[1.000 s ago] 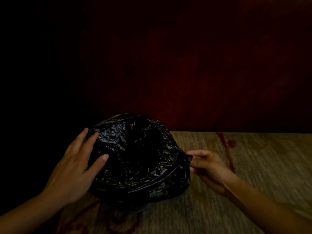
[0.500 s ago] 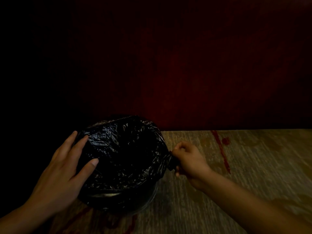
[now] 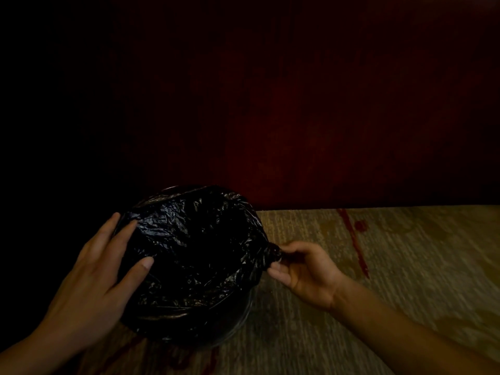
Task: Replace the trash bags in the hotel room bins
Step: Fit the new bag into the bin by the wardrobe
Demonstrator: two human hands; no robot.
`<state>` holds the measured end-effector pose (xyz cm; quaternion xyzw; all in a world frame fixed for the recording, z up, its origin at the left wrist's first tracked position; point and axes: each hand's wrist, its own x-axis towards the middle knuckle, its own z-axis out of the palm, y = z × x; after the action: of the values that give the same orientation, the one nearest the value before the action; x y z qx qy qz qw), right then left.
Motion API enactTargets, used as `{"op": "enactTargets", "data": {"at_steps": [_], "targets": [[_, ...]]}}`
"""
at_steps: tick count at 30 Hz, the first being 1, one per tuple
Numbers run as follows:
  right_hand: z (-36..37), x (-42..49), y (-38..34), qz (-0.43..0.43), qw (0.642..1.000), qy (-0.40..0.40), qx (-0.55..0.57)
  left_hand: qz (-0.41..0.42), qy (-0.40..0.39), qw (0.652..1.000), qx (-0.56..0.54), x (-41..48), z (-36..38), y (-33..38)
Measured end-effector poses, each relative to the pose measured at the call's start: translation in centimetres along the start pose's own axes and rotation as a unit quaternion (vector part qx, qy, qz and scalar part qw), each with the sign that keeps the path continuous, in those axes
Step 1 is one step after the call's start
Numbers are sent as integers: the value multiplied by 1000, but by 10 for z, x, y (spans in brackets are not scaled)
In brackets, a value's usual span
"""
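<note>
A crinkled black trash bag lines a round bin, its edge folded down over the rim. Only a sliver of the bin's shiny wall shows below the plastic at the lower right. My left hand lies flat on the bag's left side with its fingers spread. At the bin's right edge, my right hand pinches a twisted tail of the bag between thumb and fingertips.
The bin stands on a beige patterned carpet with dark red streaks. A dark red wall or furniture panel rises right behind it. The left part of the view is almost black.
My right hand has turned and now holds the gathered corner of the bag as a twisted tail. The left hand has stayed on the bag's left side.
</note>
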<state>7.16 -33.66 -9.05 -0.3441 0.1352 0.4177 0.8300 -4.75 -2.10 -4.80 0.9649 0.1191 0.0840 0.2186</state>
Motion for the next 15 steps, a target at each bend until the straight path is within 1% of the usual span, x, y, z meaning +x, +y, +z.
{"op": "enactTargets", "data": {"at_steps": [3, 5, 7, 8, 10, 15], "targets": [[-7, -5, -5, -31, 996, -39, -69, -2, -3, 1000, -4, 0, 0, -1], [-6, -5, -2, -82, 980, -13, -183, -3, -4, 1000, -8, 0, 0, -1], [-5, -3, 1, -158, 946, 39, -280, -2, -1, 1000, -7, -1, 0, 0], [-5, -1, 3, -185, 935, 52, -297, -2, 1, 1000, -5, -1, 0, 0], [-4, 0, 5, -203, 931, 55, -298, 0, 4, 1000, -2, -1, 0, 1], [10, 3, 6, -170, 931, 60, -316, 0, 8, 1000, -4, 0, 0, 2]]}}
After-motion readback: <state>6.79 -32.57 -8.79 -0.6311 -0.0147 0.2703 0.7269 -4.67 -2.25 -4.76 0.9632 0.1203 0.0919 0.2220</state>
